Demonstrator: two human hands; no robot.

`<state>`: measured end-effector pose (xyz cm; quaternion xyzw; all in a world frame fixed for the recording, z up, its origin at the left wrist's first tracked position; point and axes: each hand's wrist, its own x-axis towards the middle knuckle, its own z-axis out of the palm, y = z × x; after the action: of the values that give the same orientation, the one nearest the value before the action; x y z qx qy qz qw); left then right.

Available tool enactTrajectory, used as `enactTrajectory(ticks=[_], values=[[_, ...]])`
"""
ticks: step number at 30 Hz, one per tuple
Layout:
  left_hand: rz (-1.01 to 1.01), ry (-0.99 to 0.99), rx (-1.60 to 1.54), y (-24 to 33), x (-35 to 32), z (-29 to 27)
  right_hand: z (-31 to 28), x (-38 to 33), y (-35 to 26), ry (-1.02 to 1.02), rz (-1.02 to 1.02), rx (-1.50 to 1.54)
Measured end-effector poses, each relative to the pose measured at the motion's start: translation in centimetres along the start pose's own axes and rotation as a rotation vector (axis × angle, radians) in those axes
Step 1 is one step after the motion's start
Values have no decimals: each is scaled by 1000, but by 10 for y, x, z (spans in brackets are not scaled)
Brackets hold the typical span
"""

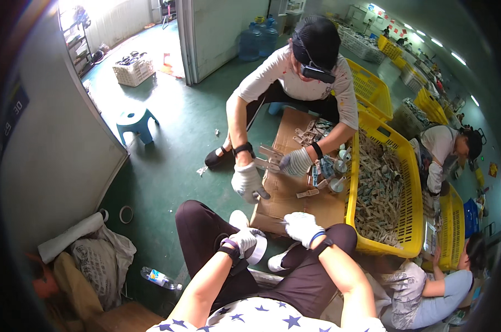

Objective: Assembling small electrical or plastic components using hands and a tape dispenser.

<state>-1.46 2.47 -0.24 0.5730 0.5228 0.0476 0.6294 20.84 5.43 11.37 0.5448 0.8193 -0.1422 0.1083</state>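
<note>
Your white-gloved left hand (244,242) clasps a white ring-shaped roll (257,250), lower centre, below-left of your white-gloved right hand (304,228), pinching a thin grey sliver (284,222).

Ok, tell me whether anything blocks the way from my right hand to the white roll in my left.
Nothing visible does. The white roll is in the gloved left hand, on the side toward the right hand; the gap between them shows the cardboard and floor behind.

Thin item (284,222) at R hand (304,228) too small to ID, shirt (253,321) cut off at btm edge
</note>
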Motion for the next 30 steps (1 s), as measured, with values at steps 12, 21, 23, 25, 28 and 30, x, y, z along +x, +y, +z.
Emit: enactTrajectory(ticks=[12, 21, 23, 25, 28, 30], values=[[298, 104, -813, 48, -15, -6, -2, -38, 11, 280, -65, 838], [395, 48, -864, 129, -30, -26, 42, -35, -28, -44, -136, 1831], [379, 17, -868, 132, -22, -34, 39, -35, -27, -77, -236, 1859], [323, 23, -883, 137, -13, -45, 28, -35, -29, 11, -261, 1754], [332, 96, -880, 157, 2, -56, 10, -34, -29, 53, -278, 1828], [368, 132, -777, 184, 8, -57, -1, -35, -23, 111, -312, 1906]])
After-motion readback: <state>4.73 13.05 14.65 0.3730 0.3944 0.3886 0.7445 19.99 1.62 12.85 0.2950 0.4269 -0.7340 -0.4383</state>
